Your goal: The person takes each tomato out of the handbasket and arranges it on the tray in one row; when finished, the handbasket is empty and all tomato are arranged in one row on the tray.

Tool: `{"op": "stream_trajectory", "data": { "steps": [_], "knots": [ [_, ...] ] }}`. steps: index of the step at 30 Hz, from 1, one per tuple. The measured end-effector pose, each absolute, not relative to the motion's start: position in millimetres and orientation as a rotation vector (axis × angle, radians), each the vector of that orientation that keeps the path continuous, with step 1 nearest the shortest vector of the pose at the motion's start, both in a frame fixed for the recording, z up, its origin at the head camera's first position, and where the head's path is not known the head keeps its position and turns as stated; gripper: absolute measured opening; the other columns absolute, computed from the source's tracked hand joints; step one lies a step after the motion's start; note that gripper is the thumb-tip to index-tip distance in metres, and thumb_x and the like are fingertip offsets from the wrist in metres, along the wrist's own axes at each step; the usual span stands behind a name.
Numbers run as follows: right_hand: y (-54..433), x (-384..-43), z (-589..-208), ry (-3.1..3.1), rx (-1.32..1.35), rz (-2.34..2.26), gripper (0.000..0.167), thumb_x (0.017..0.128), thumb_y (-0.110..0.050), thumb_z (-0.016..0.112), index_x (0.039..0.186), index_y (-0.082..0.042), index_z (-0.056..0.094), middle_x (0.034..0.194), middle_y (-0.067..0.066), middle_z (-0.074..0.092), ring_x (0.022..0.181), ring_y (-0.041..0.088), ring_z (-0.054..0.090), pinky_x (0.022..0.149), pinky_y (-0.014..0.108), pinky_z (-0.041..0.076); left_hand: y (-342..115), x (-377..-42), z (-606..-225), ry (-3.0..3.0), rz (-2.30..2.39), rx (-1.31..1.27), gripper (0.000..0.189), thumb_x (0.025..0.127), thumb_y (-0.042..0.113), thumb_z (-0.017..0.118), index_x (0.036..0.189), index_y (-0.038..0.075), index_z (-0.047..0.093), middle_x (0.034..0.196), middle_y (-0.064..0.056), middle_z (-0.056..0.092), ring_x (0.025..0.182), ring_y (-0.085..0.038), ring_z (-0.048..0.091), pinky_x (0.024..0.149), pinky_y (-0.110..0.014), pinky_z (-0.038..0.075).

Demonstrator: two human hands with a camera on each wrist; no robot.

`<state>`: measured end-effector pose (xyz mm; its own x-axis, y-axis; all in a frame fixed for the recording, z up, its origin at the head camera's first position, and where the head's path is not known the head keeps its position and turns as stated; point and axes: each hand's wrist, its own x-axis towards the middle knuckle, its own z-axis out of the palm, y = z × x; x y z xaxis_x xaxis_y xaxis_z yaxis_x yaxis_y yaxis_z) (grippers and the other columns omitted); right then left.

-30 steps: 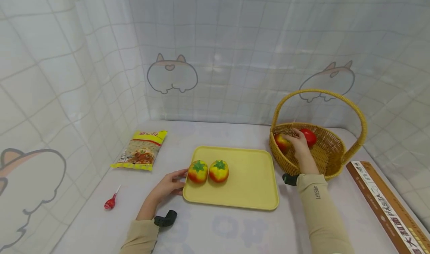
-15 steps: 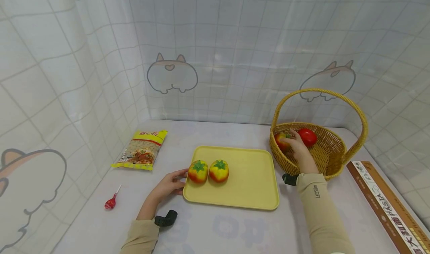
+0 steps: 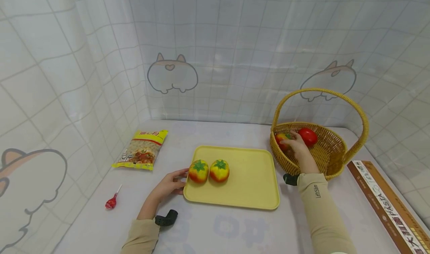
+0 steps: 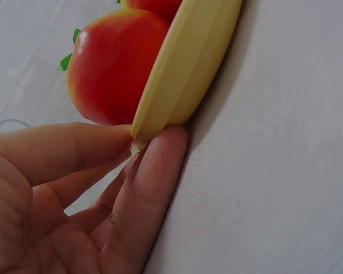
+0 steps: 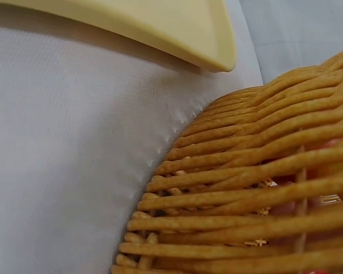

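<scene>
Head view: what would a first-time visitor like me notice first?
Probably the tall-handled wicker basket at the right, with the right hand inside it at a red-and-yellow fruit, near a red fruit. Then the two green-topped fruits, side by side on the left part of the yellow tray, whose left edge the left hand pinches.

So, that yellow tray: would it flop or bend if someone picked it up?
Probably not: the yellow tray looks stiff, its edge showing no crease where the left hand pinches it. It's likely light, given how shallow it looks. The rounded fruits on it might roll if it tips.
</scene>
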<state>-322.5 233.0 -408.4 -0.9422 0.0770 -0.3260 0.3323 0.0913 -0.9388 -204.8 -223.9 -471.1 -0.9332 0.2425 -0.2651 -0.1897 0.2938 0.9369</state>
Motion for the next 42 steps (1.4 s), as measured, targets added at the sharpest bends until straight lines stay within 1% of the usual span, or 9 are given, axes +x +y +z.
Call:
{"op": "stream_trajectory", "data": {
  "steps": [2, 4, 5, 8, 13, 21, 28, 35, 42],
  "knots": [
    [234.1, -323.8, -410.1, 2.190, 0.417, -1.930, 0.081, 0.088, -0.010, 0.056, 0.149, -0.008, 0.003, 0.151, 0.018, 0.011, 0.102, 0.022, 0.040, 0.080, 0.029, 0.047, -223.6, -204.8, -471.1, 2.214, 1.675, 0.046, 0.058, 0.086, 0.005, 0.058, 0.140, 0.002, 0.037, 0.131, -0.024, 0.041, 0.078, -0.017, 0.056, 0.071, -0.034, 0.056],
    [234.7, -324.6, -410.9, 2.182, 0.421, -1.926, 0.081, 0.088, -0.011, 0.056, 0.149, -0.006, 0.002, 0.152, 0.018, 0.011, 0.112, 0.026, 0.040, 0.091, 0.033, 0.044, -223.6, -204.6, -471.0, 2.215, 1.676, 0.050, 0.058, 0.085, 0.005, 0.058, 0.140, 0.001, 0.037, 0.131, -0.024, 0.042, 0.078, -0.017, 0.056, 0.071, -0.034, 0.056],
    [235.1, -325.1, -411.2, 2.184, 0.424, -1.918, 0.081, 0.088, -0.012, 0.056, 0.148, -0.006, 0.002, 0.152, 0.018, 0.009, 0.121, 0.030, 0.033, 0.099, 0.037, 0.039, -223.7, -204.6, -471.2, 2.216, 1.675, 0.050, 0.058, 0.085, 0.005, 0.058, 0.139, 0.001, 0.038, 0.131, -0.024, 0.042, 0.078, -0.017, 0.056, 0.071, -0.034, 0.056],
    [235.4, -325.7, -410.9, 2.167, 0.442, -1.916, 0.082, 0.088, -0.014, 0.057, 0.148, -0.005, 0.003, 0.153, 0.018, 0.007, 0.134, 0.032, 0.019, 0.111, 0.044, 0.023, -224.2, -204.6, -471.6, 2.215, 1.679, 0.052, 0.058, 0.086, 0.005, 0.058, 0.139, 0.001, 0.037, 0.131, -0.024, 0.041, 0.079, -0.017, 0.056, 0.071, -0.034, 0.056],
    [236.8, -325.5, -410.3, 2.189, 0.452, -1.867, 0.082, 0.087, -0.018, 0.059, 0.147, 0.002, 0.006, 0.153, 0.019, 0.005, 0.139, 0.034, 0.009, 0.113, 0.047, 0.012, -224.3, -204.3, -470.1, 2.210, 1.682, 0.055, 0.058, 0.086, 0.005, 0.058, 0.140, 0.001, 0.037, 0.131, -0.024, 0.041, 0.079, -0.017, 0.056, 0.071, -0.034, 0.056],
    [235.3, -325.3, -409.6, 2.164, 0.444, -1.899, 0.082, 0.087, -0.017, 0.060, 0.146, 0.003, 0.008, 0.150, 0.019, 0.017, 0.128, 0.030, 0.027, 0.110, 0.041, 0.026, -223.7, -203.1, -466.6, 2.213, 1.681, 0.061, 0.058, 0.087, 0.006, 0.057, 0.141, 0.002, 0.035, 0.133, -0.024, 0.039, 0.083, -0.017, 0.057, 0.072, -0.035, 0.056],
    [234.3, -322.6, -407.2, 2.101, 0.382, -1.979, 0.091, 0.084, -0.008, 0.062, 0.145, 0.002, -0.004, 0.150, 0.022, 0.007, 0.130, 0.033, 0.022, 0.111, 0.040, 0.024, -223.7, -203.2, -467.5, 2.212, 1.678, 0.066, 0.058, 0.087, 0.006, 0.058, 0.140, 0.001, 0.036, 0.131, -0.025, 0.041, 0.080, -0.017, 0.057, 0.071, -0.034, 0.056],
    [231.1, -320.8, -405.1, 2.060, 0.448, -2.057, 0.095, 0.079, -0.004, 0.068, 0.146, -0.009, 0.001, 0.146, 0.018, 0.011, 0.119, 0.028, 0.032, 0.104, 0.039, 0.036, -225.1, -204.0, -469.7, 2.207, 1.674, 0.056, 0.058, 0.086, 0.008, 0.059, 0.140, 0.002, 0.037, 0.132, -0.024, 0.041, 0.082, -0.018, 0.058, 0.072, -0.034, 0.056],
    [232.3, -317.5, -402.5, 2.005, 0.463, -2.219, 0.093, 0.079, 0.004, 0.066, 0.147, -0.016, 0.006, 0.149, 0.012, 0.008, 0.126, 0.027, 0.028, 0.096, 0.036, 0.045, -223.6, -202.9, -469.5, 2.212, 1.680, 0.070, 0.058, 0.087, 0.006, 0.058, 0.140, 0.001, 0.036, 0.132, -0.025, 0.041, 0.083, -0.018, 0.058, 0.072, -0.035, 0.056]
  ]
}}
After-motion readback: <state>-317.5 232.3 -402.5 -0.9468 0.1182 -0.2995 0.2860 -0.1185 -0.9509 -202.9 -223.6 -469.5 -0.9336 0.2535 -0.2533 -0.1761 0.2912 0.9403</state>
